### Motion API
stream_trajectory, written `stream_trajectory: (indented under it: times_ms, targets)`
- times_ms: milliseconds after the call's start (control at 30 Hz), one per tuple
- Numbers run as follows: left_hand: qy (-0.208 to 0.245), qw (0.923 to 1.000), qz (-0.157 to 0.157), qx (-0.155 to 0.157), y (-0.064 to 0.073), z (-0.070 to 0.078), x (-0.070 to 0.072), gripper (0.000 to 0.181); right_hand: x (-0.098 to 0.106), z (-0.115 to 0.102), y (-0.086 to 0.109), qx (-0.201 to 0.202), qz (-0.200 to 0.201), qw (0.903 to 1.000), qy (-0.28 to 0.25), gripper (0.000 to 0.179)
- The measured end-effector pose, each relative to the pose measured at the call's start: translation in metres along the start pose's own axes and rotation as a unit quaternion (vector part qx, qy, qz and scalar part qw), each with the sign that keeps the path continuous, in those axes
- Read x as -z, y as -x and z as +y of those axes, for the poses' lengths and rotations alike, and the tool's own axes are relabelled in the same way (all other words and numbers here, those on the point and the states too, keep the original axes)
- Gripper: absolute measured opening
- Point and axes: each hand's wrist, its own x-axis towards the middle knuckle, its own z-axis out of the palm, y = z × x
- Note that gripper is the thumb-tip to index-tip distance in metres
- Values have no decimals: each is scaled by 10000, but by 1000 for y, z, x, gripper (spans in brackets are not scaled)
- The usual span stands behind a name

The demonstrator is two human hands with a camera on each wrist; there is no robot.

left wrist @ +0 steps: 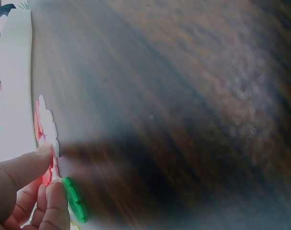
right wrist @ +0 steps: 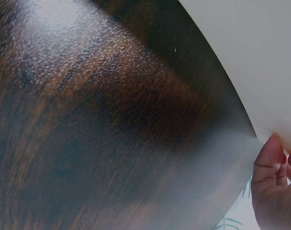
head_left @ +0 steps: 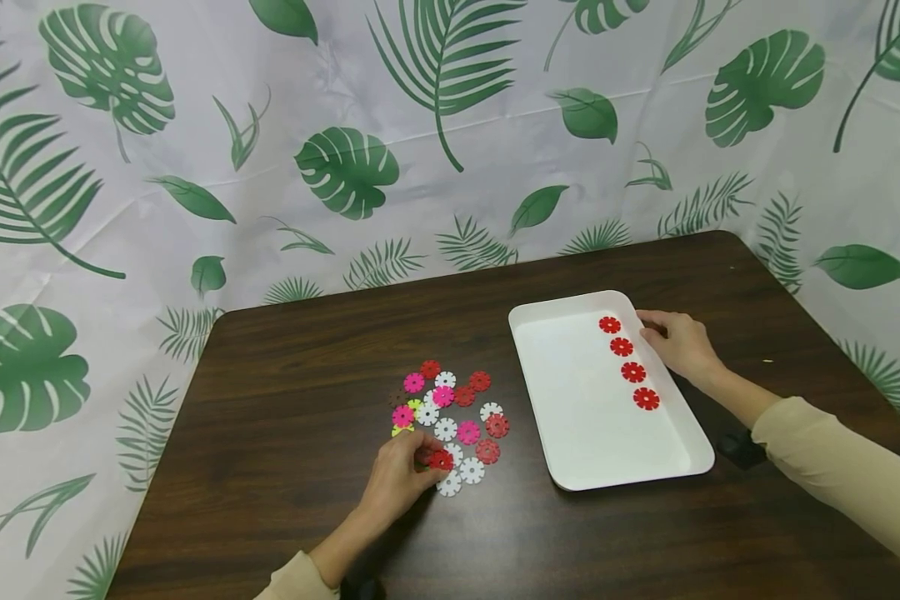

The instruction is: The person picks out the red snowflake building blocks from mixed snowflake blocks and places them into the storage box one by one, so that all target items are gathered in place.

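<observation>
My left hand (head_left: 401, 477) pinches a red notched disc (head_left: 441, 461) between thumb and fingers, low over the near side of a loose pile of discs. White discs (head_left: 472, 470), pink discs (head_left: 468, 432) and other red discs (head_left: 497, 425) lie about it. In the left wrist view, a green disc (left wrist: 75, 200) sits on the table beside the fingertips. My right hand (head_left: 684, 343) holds the right rim of a white tray (head_left: 585, 433), thumb and fingers at its edge. Inside the tray, several red discs (head_left: 633, 372) form a row along the right side.
The tray stands to the right of the pile on a dark wood-patterned table (head_left: 307, 383). Behind the table hangs a white cloth (head_left: 487, 183) printed with green leaves. A small dark object (head_left: 741, 450) shows under the right wrist.
</observation>
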Motion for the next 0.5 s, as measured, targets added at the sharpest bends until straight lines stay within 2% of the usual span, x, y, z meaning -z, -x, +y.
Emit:
stream_trajectory:
  times_ms: [500]
  targets:
    - [526, 9986, 12, 106, -2, 0, -1, 27, -1, 0, 1, -1, 40, 10000, -27, 44]
